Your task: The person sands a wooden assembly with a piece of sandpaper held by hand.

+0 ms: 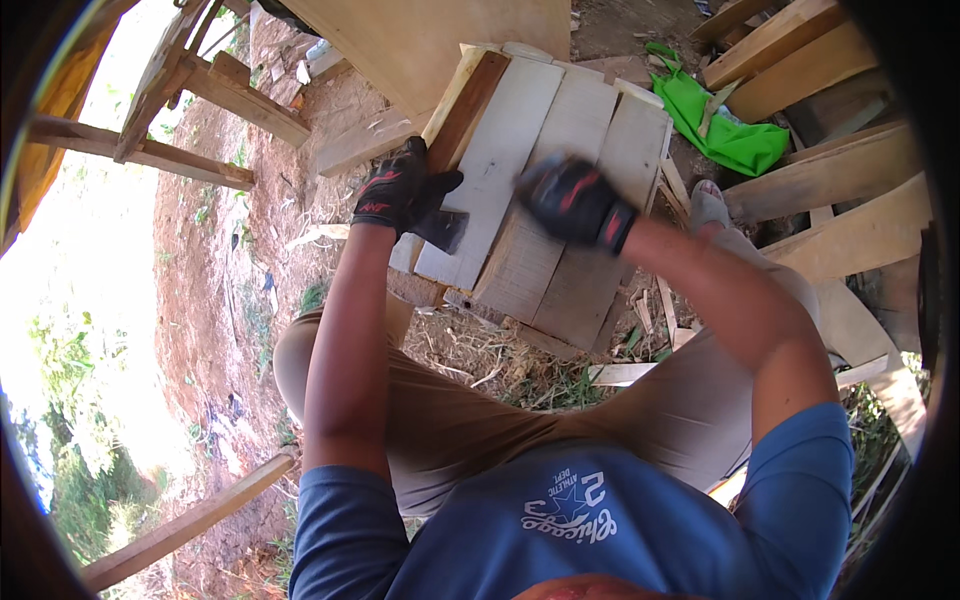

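Between my knees stands a box-like stack of pale boards, laid side by side. My left hand, in a black and red glove, is closed around the near end of a dark brown wooden strip along the left edge. Its thumb points right over the boards, and a dark patch lies just below it. My right hand, gloved alike, is curled into a fist over the middle boards and smeared by motion. Whatever it holds, if anything, is hidden.
A large plywood sheet stands beyond the boards. A bright green bag lies at the far right near stacked planks. Wooden framing rises at the left over bare earth. Wood scraps and shavings lie below the boards.
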Demonstrator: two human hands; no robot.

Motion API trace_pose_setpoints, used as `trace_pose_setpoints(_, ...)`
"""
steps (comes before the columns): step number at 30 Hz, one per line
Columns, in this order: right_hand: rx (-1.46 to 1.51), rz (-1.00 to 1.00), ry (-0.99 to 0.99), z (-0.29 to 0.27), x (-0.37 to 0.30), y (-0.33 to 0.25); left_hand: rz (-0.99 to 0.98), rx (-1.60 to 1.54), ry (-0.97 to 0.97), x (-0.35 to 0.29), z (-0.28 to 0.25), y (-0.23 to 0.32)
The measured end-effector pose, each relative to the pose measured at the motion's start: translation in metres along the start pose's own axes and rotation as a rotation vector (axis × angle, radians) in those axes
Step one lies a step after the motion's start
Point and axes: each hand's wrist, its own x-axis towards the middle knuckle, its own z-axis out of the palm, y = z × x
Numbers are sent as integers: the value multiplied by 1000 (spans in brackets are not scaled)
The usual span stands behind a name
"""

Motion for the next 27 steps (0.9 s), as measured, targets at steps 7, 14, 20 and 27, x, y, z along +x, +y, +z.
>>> trace_pose_setpoints(7, 133, -151, 133, 15, -23, -58, 11, -16, 24, 9, 6, 3)
trace_pose_setpoints(14, 101, 284, 115, -12, -9, 50, 32, -9, 62, 5, 7, -1)
trace_pose_setpoints(20, 26, -278, -47, 54, -49, -76, 55, 29, 65, 13, 9, 3)
trace_pose_setpoints(27, -92, 154, 80, -1, -15, 67, 54, 38, 89, 9, 12, 1)
